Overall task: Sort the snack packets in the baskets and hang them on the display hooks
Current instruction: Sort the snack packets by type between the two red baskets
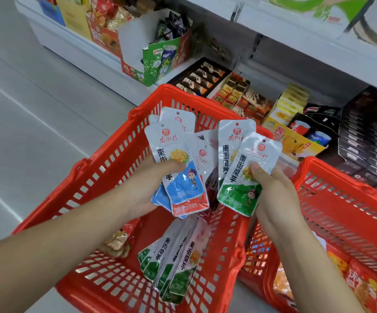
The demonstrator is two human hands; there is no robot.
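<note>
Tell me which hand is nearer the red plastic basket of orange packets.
Right. The right hand is beside the red plastic basket; the left hand is over the other red basket.

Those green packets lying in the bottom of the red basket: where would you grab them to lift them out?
Probably pinch the white top ends, coming straight down from above. The green packets lie flat and overlapping, tops bunched toward the middle, and the red basket's walls block any sideways approach.
</note>
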